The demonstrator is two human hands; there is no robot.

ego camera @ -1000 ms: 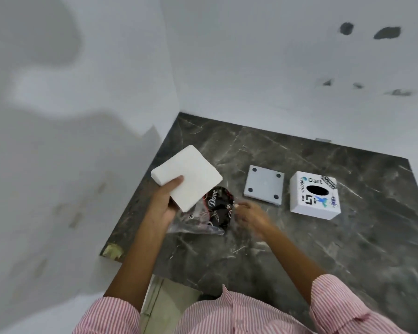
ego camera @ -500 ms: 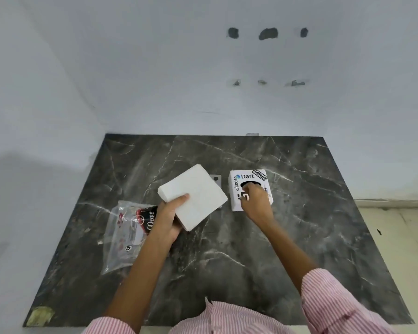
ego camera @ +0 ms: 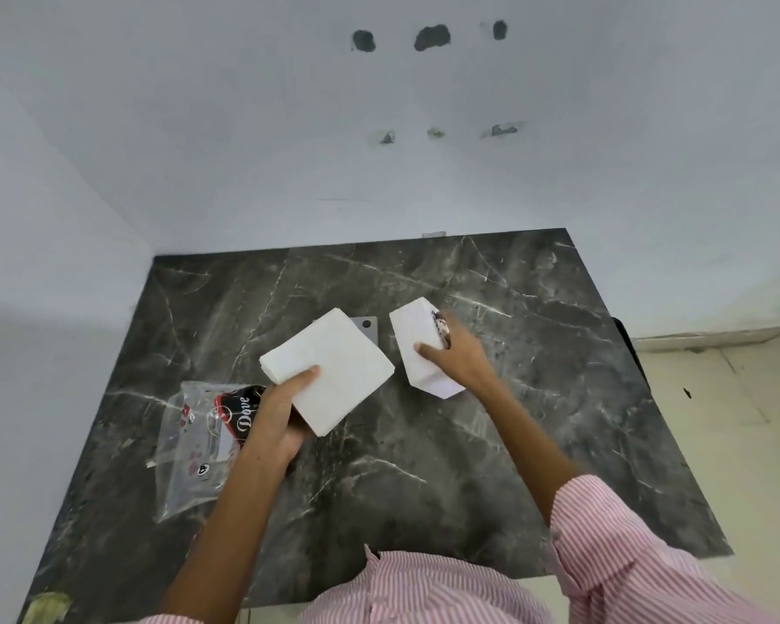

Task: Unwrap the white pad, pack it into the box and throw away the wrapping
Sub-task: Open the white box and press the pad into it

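My left hand (ego camera: 276, 414) grips the square white pad (ego camera: 334, 369) by its near corner and holds it above the dark marble table (ego camera: 536, 353). The clear plastic wrapping (ego camera: 199, 436), printed with a black and red Dove label, lies flat on the table under and left of that hand. My right hand (ego camera: 458, 358) holds the small white box (ego camera: 419, 349), tipped on its side and lifted off the table, with its printed face turned to the right, mostly hidden by my fingers.
A grey square plate (ego camera: 366, 328) with a dark dot at its corner lies behind the pad, mostly hidden. White walls close off the table's far side and left. Pale floor (ego camera: 717, 398) lies past the table's right edge.
My right hand has taken hold of the box, tipped it on its side and lifted it. The pad stays in my left hand; the wrapping lies still.
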